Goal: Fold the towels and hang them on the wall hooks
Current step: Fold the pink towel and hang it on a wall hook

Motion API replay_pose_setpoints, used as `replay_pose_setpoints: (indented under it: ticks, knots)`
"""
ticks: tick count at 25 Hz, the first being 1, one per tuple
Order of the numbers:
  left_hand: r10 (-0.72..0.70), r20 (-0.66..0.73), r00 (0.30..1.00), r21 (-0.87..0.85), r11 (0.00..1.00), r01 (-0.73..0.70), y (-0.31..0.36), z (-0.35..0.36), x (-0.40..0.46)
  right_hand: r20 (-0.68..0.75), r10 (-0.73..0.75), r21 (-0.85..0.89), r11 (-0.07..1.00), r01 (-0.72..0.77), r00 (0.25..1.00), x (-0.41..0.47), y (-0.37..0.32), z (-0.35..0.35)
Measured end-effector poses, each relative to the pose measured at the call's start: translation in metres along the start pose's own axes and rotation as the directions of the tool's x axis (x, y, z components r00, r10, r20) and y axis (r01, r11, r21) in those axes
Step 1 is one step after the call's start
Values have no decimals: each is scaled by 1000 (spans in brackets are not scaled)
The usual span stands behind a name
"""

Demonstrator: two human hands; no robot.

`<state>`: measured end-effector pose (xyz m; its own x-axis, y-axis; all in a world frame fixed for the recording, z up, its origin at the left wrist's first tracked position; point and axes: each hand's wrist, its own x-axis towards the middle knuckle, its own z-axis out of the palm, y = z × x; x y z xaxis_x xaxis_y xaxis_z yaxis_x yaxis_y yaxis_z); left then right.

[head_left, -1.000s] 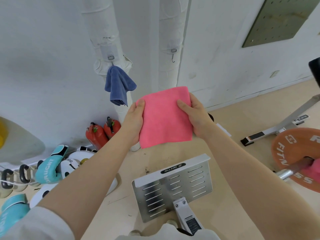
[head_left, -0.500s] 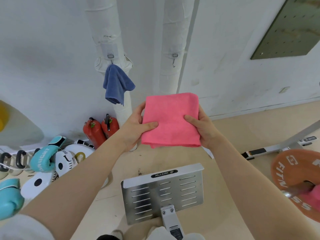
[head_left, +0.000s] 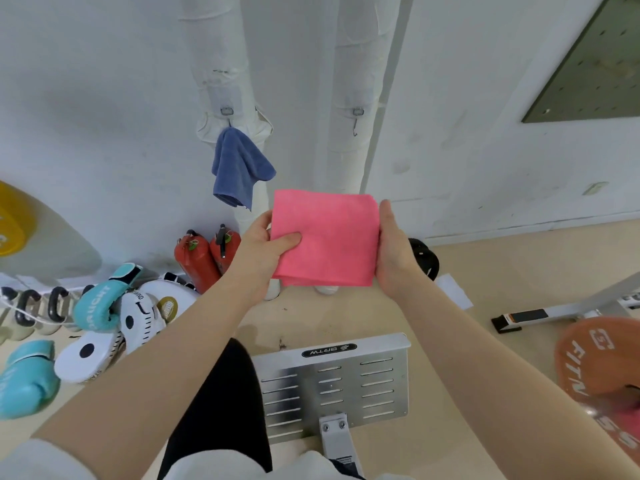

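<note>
A pink towel, folded into a small square, is held out in front of me. My left hand grips its left edge with the thumb on top. My right hand presses flat against its right edge, fingers behind it. A blue towel hangs bunched from the hook on the left white pipe. The hook on the right pipe is bare, above and slightly right of the pink towel.
Two red fire extinguishers stand at the wall's foot. Boxing gloves and pads lie on the floor at left. A metal footplate sits below my arms. An orange weight plate and a bench leg are at right.
The pink towel has gone from a flat single sheet to a thicker folded square. My right thumb has come off its front, and the hand now lies along the edge.
</note>
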<state>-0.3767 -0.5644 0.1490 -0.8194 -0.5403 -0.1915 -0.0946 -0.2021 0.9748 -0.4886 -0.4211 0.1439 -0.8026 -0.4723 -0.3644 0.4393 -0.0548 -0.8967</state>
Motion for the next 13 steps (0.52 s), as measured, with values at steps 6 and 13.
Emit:
replay_pose_setpoints:
  ticks: [6, 13]
  knots:
    - [14, 584, 812, -76, 996, 37, 5, 19, 26, -114, -203, -170, 968, 182, 972, 24, -11, -1]
    - [-116, 633, 766, 186, 983, -4, 18, 66, 123, 32, -294, -271, 917, 292, 955, 78, -42, -13]
